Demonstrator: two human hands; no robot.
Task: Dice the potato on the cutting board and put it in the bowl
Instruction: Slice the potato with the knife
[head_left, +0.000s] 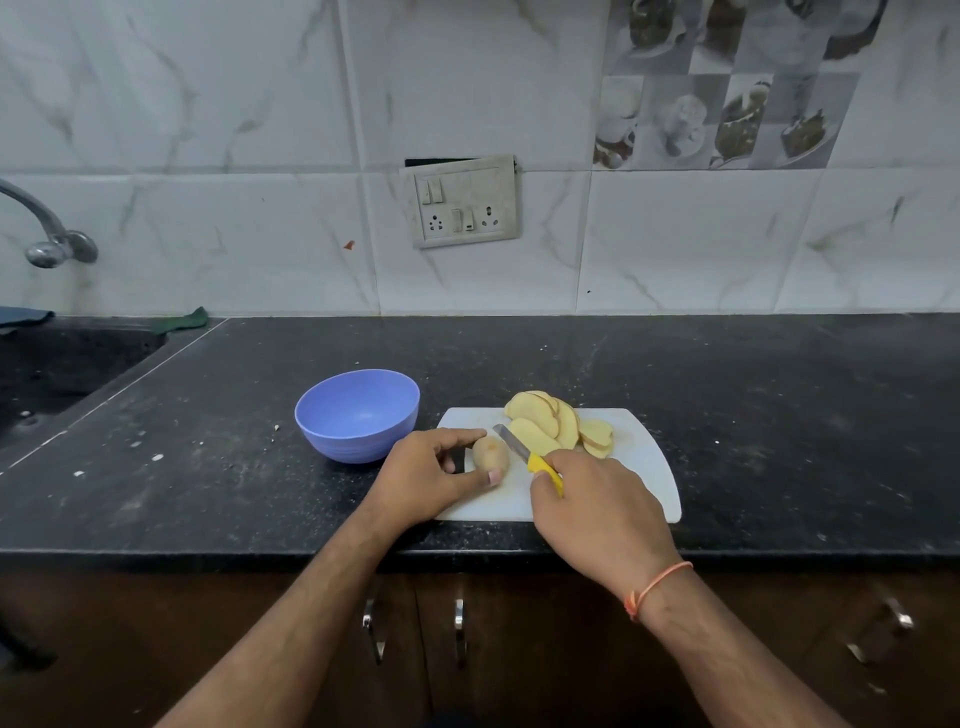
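On the white cutting board (644, 467) lies a small brown end piece of potato (489, 453). My left hand (431, 475) pinches it between forefinger and thumb. My right hand (597, 509) grips a knife (511, 442) by its yellow handle, and the blade lies just right of the end piece, pointing up and left. A fanned pile of pale potato slices (556, 423) rests at the board's far side. The empty blue bowl (357, 413) stands left of the board.
The black counter (779, 395) runs to a front edge under my wrists. A dark sink (62, 364) with a tap (52, 234) lies far left. A green cloth (182, 319) sits by the wall, and a switch panel (462, 200) is on the tiles.
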